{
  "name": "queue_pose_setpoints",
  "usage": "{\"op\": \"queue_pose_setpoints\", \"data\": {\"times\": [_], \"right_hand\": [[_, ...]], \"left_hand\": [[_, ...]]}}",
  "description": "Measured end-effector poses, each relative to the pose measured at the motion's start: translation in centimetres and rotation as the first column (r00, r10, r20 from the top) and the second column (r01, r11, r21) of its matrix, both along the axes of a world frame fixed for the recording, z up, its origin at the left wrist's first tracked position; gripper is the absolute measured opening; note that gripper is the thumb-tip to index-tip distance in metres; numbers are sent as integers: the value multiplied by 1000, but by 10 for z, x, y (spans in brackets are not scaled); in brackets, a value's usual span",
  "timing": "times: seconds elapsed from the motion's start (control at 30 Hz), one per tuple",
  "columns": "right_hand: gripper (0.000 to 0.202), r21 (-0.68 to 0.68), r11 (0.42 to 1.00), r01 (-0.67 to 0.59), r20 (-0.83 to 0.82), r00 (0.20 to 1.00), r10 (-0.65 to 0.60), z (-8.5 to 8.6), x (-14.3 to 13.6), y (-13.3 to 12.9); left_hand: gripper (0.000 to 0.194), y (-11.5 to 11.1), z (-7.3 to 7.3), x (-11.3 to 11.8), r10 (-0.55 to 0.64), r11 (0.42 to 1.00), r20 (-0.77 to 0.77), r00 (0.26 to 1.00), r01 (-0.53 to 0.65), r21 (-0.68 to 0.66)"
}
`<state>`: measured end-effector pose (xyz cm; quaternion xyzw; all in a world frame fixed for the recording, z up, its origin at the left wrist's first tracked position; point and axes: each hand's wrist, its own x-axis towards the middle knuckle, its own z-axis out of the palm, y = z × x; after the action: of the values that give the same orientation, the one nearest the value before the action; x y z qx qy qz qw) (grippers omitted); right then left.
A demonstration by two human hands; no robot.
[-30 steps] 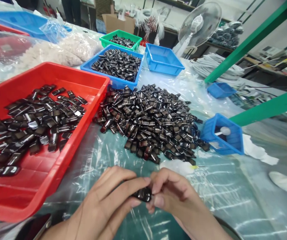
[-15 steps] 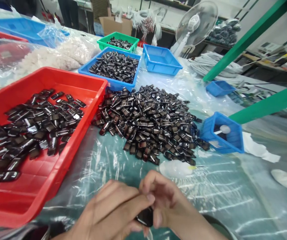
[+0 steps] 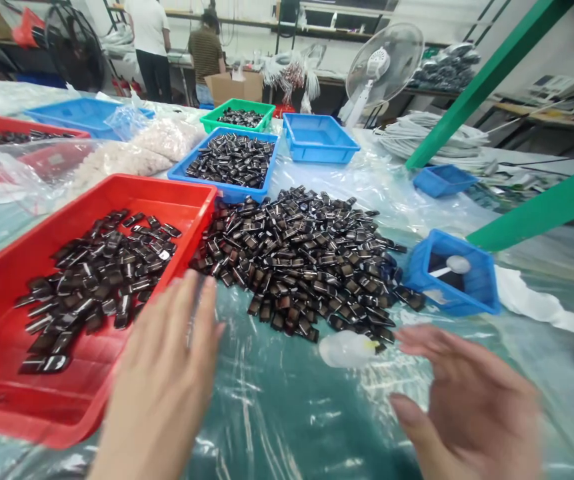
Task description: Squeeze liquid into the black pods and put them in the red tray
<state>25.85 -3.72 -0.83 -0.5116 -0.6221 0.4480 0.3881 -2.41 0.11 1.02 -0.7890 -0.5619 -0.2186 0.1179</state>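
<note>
Lying loose in a heap on the bench [image 3: 287,407], the dark glossy pieces [image 3: 307,260] look light, stiff and slick; I expect them to skid on one another and their shiny faces to scratch. Grip should be taken across the long narrow edges of a single piece, between thumb and forefinger. My left hand [image 3: 161,380] overlaps, from my view, the right wall of the red tray [image 3: 11,403], fingers nearly straight and slightly parted; I cannot tell whether anything sits beneath them. My right hand [image 3: 471,393] is open, near side of the heap, thumb well apart from the fingers, with nothing visible in its grasp. Between both hands, at the heap's near edge, lies a pale object [image 3: 344,350]. More pieces lie in the red tray and in the blue tray [image 3: 231,193] behind; a small blue bin [image 3: 441,297], containing a white spoon-like item [image 3: 459,265], stands right of the heap.
</note>
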Motion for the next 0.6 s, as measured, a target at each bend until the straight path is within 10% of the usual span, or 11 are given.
{"op": "queue_pose_setpoints", "data": {"times": [0.17,0.43,0.6], "right_hand": [[31,42,985,167,150,974,-172,-3,-23,20],[27,45,976,214,177,960,-219,-8,-14,22],[28,56,968,244,153,956,-250,-5,-13,21]], "left_hand": [[58,18,-18,51,-62,994,-144,988,48,-98],[43,23,-26,41,-246,934,71,967,256,-249],[36,21,-23,37,-132,923,355,925,246,-297]]}}
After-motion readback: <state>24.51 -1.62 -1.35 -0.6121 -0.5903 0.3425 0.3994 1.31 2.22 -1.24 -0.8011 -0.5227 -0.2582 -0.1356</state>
